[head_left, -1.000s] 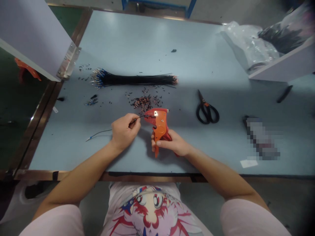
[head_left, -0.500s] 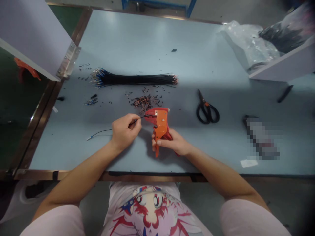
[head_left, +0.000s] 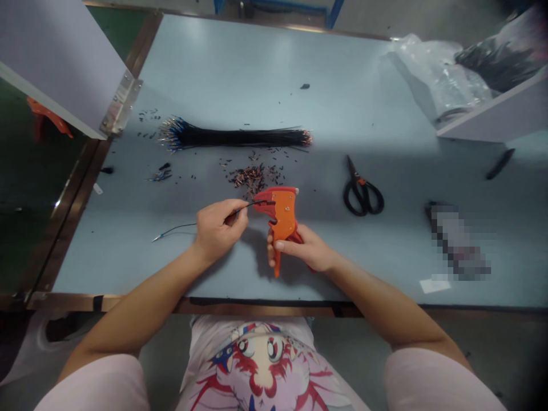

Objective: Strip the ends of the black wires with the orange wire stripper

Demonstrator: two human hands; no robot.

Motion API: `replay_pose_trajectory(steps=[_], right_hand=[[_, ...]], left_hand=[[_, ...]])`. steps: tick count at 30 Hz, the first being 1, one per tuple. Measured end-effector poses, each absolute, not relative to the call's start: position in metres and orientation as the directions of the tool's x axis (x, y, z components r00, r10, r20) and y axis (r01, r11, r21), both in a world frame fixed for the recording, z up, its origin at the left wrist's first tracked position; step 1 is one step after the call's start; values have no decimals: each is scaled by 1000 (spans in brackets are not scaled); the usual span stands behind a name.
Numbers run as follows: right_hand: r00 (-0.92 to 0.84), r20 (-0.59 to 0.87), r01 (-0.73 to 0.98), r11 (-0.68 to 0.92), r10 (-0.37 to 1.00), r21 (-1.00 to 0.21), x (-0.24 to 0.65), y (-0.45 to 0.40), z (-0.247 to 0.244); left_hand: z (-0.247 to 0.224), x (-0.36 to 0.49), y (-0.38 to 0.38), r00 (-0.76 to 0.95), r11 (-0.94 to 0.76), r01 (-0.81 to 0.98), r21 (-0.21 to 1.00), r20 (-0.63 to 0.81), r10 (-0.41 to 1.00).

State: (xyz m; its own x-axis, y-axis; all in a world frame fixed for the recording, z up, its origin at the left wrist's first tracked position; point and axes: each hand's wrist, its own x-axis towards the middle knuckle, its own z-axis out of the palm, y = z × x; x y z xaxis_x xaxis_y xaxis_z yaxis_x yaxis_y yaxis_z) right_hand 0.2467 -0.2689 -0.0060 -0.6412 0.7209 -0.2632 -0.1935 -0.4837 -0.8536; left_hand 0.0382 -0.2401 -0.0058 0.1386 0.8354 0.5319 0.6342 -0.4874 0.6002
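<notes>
My left hand (head_left: 220, 229) pinches a thin black wire (head_left: 180, 226) near one end, and that end reaches into the jaws of an orange wire stripper (head_left: 280, 214). My right hand (head_left: 299, 248) wraps around the stripper's handles, with the fingers partly hiding the lower grip. A small metal terminal (head_left: 159, 236) with a blue collar sits on the wire's far end, lying on the blue-grey workbench (head_left: 257, 74) left of my left hand.
A long bundle of black wires (head_left: 233, 137) with blue-tipped ends lies across the bench, above a heap of stripped insulation bits (head_left: 250, 178). Black-handled scissors (head_left: 363, 194), a plastic bag (head_left: 439, 80), and a white panel (head_left: 55, 57) surround the work area.
The whole view has drifted slightly, and both hands and the stripper sit a little further right. The hold on the wire and stripper looks unchanged.
</notes>
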Motion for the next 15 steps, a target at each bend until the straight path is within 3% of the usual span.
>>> replay_pose_trajectory(steps=[15], right_hand=[[-668,-255,-211,-506,699,-836,250,-270,-4]], left_hand=[[-3,37,-239,136,-574,563,594,619,774]])
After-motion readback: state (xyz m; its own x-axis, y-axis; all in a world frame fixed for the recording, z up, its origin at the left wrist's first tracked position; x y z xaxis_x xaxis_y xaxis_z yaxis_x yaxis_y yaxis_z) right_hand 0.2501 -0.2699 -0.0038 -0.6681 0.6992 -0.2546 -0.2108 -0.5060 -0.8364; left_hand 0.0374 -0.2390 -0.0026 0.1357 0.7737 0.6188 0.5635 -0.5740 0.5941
